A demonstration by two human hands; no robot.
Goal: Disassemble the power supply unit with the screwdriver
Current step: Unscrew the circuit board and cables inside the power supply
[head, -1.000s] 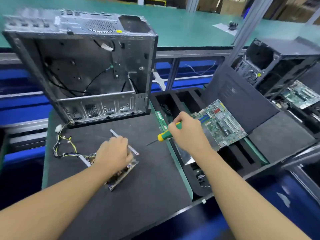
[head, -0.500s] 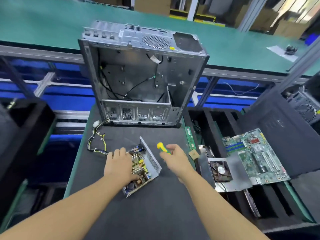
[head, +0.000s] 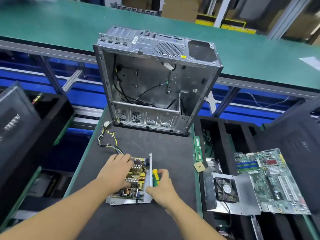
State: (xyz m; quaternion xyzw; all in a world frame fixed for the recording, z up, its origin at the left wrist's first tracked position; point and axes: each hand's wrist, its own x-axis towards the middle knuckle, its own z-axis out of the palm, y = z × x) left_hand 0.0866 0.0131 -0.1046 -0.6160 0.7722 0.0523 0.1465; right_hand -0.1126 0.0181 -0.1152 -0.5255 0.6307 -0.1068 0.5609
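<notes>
Screwdriver [head: 155, 177] shifted to power supply unit [head: 129, 200] right wall, right hand [head: 162, 189] gripping it; left hand [head: 117, 172] flat fingers press board [head: 137, 171] inside

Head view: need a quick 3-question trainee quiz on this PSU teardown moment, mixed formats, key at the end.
1. True or false: the right hand holds the screwdriver.
2. The left hand presses on: A) the open power supply unit B) a keyboard C) a monitor.
3. Fill in: seen from the head camera, the fan lies to the ___ of the motherboard.
Key: 1 true; 2 A; 3 left.
</notes>
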